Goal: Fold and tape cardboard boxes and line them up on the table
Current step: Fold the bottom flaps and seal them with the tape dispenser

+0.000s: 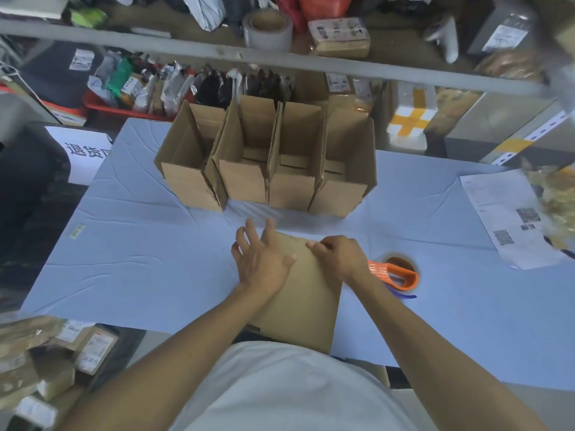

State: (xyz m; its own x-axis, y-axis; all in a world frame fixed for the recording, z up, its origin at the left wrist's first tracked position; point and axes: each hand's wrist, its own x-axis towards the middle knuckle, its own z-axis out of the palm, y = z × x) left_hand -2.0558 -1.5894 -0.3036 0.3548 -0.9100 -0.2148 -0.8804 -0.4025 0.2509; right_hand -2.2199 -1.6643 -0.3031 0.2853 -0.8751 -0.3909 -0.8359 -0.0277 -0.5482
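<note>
Blue cloth covers the table [140,275] in front of me, with cluttered shelves of parcels behind it. Four folded boxes [267,160] already stand in a row at the far side, open tops up, touching one another. Near my body lies a flat cardboard blank [305,300], its near end hanging over the table edge against my shirt.

My left hand [261,259] rests on the blank's far left corner with fingers spread and straight, steadying it. My right hand [340,256] has its fingers curled at the far edge, apparently pinching the top layer, though the fingertips are too hidden for me to be sure. Just right of that wrist sits the orange tape dispenser [398,275], untouched on the cloth.

I judge this the start of the fifth box: opening the flat blank. Next I need to pull the layers apart into a sleeve, fold the bottom flaps shut, then reach for the tape.
</note>
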